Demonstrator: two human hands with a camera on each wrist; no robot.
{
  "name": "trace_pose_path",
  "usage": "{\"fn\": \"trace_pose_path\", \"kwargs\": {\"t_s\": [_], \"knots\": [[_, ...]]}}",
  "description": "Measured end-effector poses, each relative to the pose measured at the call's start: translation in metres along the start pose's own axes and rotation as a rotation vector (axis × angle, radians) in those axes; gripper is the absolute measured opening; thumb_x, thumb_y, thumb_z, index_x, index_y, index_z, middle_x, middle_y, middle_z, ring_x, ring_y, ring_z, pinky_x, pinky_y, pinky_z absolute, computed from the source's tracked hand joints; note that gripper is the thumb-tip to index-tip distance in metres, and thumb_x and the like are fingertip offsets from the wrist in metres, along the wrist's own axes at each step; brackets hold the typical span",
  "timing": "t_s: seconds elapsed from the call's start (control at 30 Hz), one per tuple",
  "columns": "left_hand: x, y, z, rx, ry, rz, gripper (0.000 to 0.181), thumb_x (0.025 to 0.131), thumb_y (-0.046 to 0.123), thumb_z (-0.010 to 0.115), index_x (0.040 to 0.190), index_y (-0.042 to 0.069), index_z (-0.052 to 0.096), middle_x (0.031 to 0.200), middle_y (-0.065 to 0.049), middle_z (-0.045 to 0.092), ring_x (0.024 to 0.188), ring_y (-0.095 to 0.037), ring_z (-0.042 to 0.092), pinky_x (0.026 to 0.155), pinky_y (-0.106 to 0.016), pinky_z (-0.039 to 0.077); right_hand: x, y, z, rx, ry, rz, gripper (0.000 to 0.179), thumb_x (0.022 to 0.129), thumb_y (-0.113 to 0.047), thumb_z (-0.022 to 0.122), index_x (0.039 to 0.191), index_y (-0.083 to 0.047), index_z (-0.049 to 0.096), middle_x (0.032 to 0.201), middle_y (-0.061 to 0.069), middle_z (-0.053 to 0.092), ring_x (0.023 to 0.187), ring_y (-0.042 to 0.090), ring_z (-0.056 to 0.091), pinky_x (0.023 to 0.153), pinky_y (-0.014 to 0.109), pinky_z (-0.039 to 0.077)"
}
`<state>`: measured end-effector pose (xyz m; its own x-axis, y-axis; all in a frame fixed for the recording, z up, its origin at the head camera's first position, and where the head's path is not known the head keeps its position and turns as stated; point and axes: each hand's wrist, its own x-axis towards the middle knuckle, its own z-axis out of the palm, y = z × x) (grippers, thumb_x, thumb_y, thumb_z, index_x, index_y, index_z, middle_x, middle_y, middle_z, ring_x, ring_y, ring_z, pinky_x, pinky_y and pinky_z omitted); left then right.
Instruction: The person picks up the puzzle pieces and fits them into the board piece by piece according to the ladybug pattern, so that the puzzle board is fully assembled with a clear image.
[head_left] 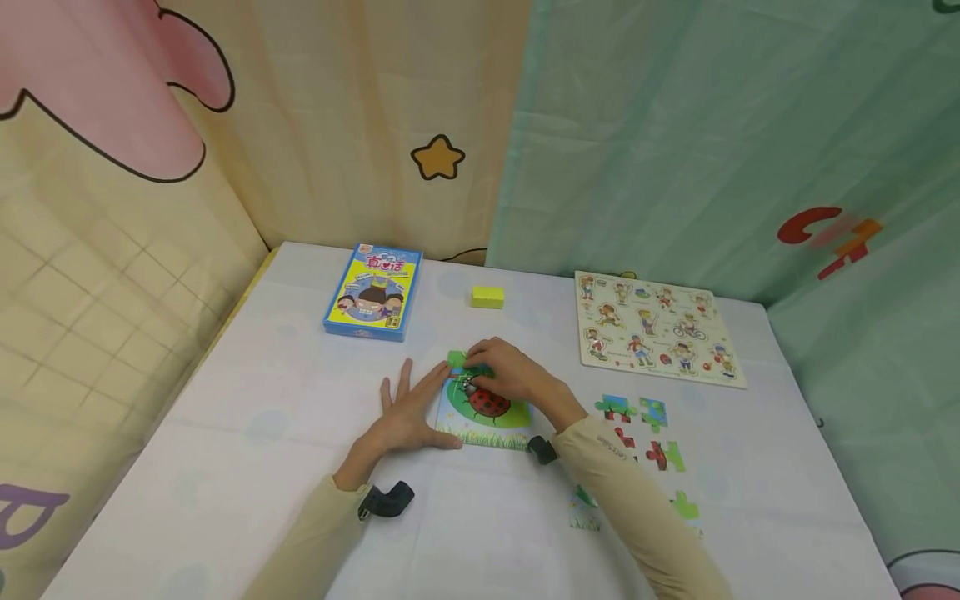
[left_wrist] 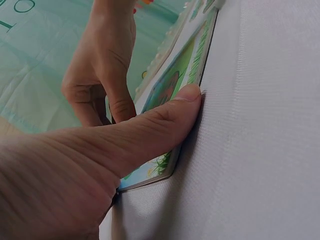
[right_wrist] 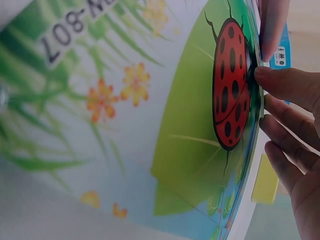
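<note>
Pieces of flat jigsaw, green, blue and red [head_left: 675,457], scattered by beige right sleeve [head_left: 622,479]. Left hand [head_left: 408,421] spread, clasping nothing, thumb on near left corner of square ladybug-printed board [head_left: 495,436], lying on white table [head_left: 225,492]. Right hand [head_left: 513,373] curled over board's far part, fingertips touching it; cannot tell whether piece is pinched or only pressed. Best brace corner with left thumb, line up tabs, then press straight down; sideways push could lift neighbouring pieces. Beyond: cream figure-printed panel [head_left: 660,329], small yellow rectangular block [head_left: 487,297], blue-and-yellow picture box [head_left: 372,293].
</note>
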<state>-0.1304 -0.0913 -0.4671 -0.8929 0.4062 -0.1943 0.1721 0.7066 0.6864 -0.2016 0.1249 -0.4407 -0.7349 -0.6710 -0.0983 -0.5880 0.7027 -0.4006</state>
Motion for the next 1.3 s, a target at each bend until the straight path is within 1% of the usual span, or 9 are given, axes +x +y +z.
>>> {"fn": "trace_pose_path", "kwargs": {"t_s": [0.23,0.4,0.53,0.67,0.87,0.97,1.03,1.13,1.3], "knots": [[0.002,0.001,0.0,0.004,0.008,0.006,0.116,0.07,0.04,0.091,0.161,0.017,0.023,0.169,-0.003,0.015,0.151,-0.046,-0.019,0.112,-0.072,-0.017,0.001,-0.003,0.001,-0.012,0.016,0.026,0.03,0.095,-0.017,0.07,0.123,-0.006,0.071,0.133,0.007,0.062,0.129,0.026,0.054,0.112,0.042,0.043],[0.002,0.001,-0.001,0.013,0.013,-0.009,0.113,0.069,0.039,0.092,0.16,0.017,0.027,0.169,-0.004,0.018,0.151,-0.046,-0.018,0.112,-0.072,-0.015,0.002,-0.005,0.004,-0.009,0.037,0.025,0.027,0.094,-0.015,0.07,0.12,-0.006,0.073,0.128,0.007,0.065,0.124,0.025,0.056,0.107,0.04,0.047],[0.002,0.0,0.001,0.024,0.015,-0.002,0.114,0.069,0.041,0.091,0.16,0.016,0.027,0.168,-0.006,0.019,0.151,-0.046,-0.017,0.113,-0.073,-0.014,0.001,-0.006,0.006,-0.026,0.069,0.024,0.025,0.093,-0.014,0.072,0.117,-0.007,0.075,0.126,0.007,0.065,0.12,0.026,0.053,0.103,0.04,0.049],[0.002,0.0,0.0,0.077,0.001,0.012,0.113,0.071,0.045,0.089,0.16,0.017,0.024,0.168,-0.007,0.018,0.151,-0.048,-0.015,0.112,-0.075,-0.01,0.001,-0.008,0.006,-0.07,0.076,0.043,0.025,0.093,-0.015,0.072,0.117,-0.01,0.075,0.13,0.009,0.06,0.118,0.028,0.049,0.101,0.043,0.05],[0.002,-0.003,-0.007,0.192,0.0,0.082,0.104,0.075,0.052,0.084,0.158,0.017,0.031,0.166,-0.008,0.021,0.149,-0.052,-0.004,0.111,-0.075,0.0,-0.002,-0.01,0.002,-0.092,0.056,0.104,0.024,0.096,-0.017,0.069,0.119,-0.017,0.075,0.133,0.012,0.056,0.12,0.032,0.047,0.098,0.05,0.049],[0.002,-0.006,-0.01,0.212,-0.001,0.118,0.096,0.08,0.049,0.08,0.157,0.017,0.033,0.165,-0.009,0.024,0.148,-0.053,0.0,0.111,-0.075,0.003,-0.003,-0.011,0.0,-0.088,0.05,0.117,0.025,0.098,-0.017,0.066,0.121,-0.019,0.075,0.14,0.011,0.053,0.126,0.034,0.045,0.102,0.056,0.045],[0.002,-0.008,-0.011,0.215,-0.017,0.13,0.092,0.084,0.047,0.078,0.157,0.017,0.032,0.165,-0.01,0.023,0.148,-0.053,0.0,0.112,-0.074,0.003,-0.004,-0.01,0.0,-0.084,0.039,0.111,0.027,0.099,-0.017,0.064,0.123,-0.019,0.073,0.146,0.011,0.048,0.133,0.035,0.041,0.108,0.058,0.04],[0.003,-0.01,-0.011,0.208,-0.04,0.136,0.091,0.085,0.047,0.076,0.158,0.016,0.031,0.166,-0.011,0.022,0.149,-0.054,-0.002,0.111,-0.075,0.001,-0.007,-0.009,-0.001,-0.075,0.035,0.09,0.03,0.099,-0.017,0.063,0.128,-0.018,0.071,0.154,0.01,0.041,0.14,0.035,0.035,0.113,0.061,0.031],[0.003,-0.01,-0.012,0.196,-0.048,0.14,0.093,0.084,0.048,0.077,0.158,0.016,0.03,0.166,-0.011,0.02,0.149,-0.054,-0.004,0.111,-0.076,0.0,-0.017,-0.005,-0.003,-0.057,0.073,0.056,0.034,0.098,-0.022,0.066,0.131,-0.016,0.067,0.155,0.01,0.042,0.141,0.035,0.035,0.113,0.062,0.032]]}}
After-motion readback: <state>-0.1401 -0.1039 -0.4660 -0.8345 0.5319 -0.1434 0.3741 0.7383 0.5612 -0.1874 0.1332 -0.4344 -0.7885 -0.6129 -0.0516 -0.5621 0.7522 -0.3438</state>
